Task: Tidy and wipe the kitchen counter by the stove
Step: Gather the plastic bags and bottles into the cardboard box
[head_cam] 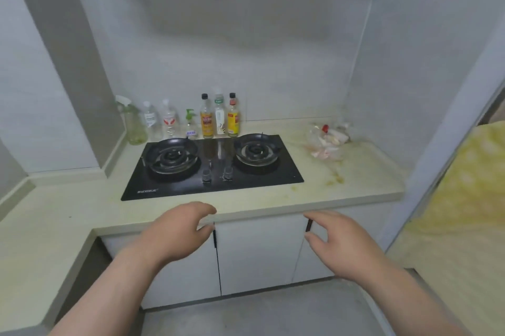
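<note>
The left grip point(179, 230) hung at the worktop point(273, 205) front edge, the right grip point(341, 242) just below it, both half-open, holding nothing; a plastic bag point(329, 141) sat right of the stove point(213, 171).

The bare left forearm point(109, 289) and right forearm point(410, 297) reach in from the bottom, well apart. The left hand point(175, 229) hovers at the front edge of the desk point(355, 185), fingers loosely curled with the tips over that edge, holding nothing. The right hand point(341, 242) hangs just below the same edge, fingers relaxed and slightly spread, also empty.
</note>
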Available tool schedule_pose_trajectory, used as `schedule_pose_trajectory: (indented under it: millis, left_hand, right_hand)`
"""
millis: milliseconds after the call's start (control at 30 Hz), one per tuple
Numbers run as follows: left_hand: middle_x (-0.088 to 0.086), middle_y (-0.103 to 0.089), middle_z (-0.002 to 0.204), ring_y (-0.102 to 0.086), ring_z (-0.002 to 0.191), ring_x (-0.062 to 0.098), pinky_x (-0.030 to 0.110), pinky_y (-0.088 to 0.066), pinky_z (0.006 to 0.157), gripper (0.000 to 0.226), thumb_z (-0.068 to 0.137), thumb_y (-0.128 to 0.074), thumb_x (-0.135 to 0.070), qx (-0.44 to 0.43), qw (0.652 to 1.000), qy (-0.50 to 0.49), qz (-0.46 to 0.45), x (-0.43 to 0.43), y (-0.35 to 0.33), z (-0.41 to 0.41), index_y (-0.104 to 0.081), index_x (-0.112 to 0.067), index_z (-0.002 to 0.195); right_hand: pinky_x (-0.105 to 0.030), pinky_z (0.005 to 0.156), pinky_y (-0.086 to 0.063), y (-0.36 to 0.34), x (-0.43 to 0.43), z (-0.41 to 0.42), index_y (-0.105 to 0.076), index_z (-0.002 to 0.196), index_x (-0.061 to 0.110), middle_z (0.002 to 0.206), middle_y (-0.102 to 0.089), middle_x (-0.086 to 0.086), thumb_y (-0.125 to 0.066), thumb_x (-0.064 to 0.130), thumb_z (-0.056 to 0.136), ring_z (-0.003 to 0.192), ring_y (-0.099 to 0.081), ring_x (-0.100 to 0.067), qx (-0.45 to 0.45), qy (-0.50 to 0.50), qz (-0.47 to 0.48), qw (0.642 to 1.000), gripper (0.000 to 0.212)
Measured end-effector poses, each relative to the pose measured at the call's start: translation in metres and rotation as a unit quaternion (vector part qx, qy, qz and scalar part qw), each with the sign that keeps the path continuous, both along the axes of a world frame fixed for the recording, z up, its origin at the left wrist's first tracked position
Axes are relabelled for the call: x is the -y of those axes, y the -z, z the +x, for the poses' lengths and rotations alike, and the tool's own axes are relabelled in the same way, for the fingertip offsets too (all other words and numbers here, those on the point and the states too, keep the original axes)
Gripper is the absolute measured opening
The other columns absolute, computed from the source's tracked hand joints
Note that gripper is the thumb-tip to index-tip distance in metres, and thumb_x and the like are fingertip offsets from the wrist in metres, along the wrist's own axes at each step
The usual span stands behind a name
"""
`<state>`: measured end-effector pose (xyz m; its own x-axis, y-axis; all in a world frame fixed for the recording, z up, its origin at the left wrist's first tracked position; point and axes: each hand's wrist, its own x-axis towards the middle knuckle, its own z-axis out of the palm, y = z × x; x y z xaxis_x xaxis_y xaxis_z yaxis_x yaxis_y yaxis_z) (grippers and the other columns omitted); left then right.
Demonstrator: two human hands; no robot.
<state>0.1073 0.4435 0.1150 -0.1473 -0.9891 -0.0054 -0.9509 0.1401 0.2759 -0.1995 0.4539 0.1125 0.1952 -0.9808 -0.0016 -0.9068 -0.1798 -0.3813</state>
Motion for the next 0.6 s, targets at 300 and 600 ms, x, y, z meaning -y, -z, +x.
schedule_pose_trajectory:
  millis: [300,600]
  left_hand:
    - [-0.021,-0.048,0.141,-0.046,0.129,0.002,0.021,-0.037,0.104,0.041,0.097,-0.049,-0.04,-0.029,0.996,0.089,-0.012,0.136,0.001,-0.052,-0.049,-0.034,0.138]
    - [-0.018,-0.049,0.141,-0.046,0.128,0.004,0.021,-0.037,0.105,0.043,0.097,-0.05,-0.04,-0.024,0.988,0.152,-0.001,0.226,0.005,-0.129,-0.049,-0.031,0.139]
  right_hand:
    - [-0.022,0.115,-0.025,-0.006,0.092,-0.036,-0.042,0.145,0.033,0.149,-0.041,0.017,-0.049,0.038,0.099,0.138,-0.035,-0.004,0.024,0.077,0.016,0.997,0.047]
    - [-0.023,0.115,-0.024,-0.004,0.152,-0.1,-0.038,0.145,0.038,0.15,-0.037,0.022,-0.046,0.04,0.099,0.14,-0.032,-0.003,0.045,0.136,0.042,0.989,0.046]
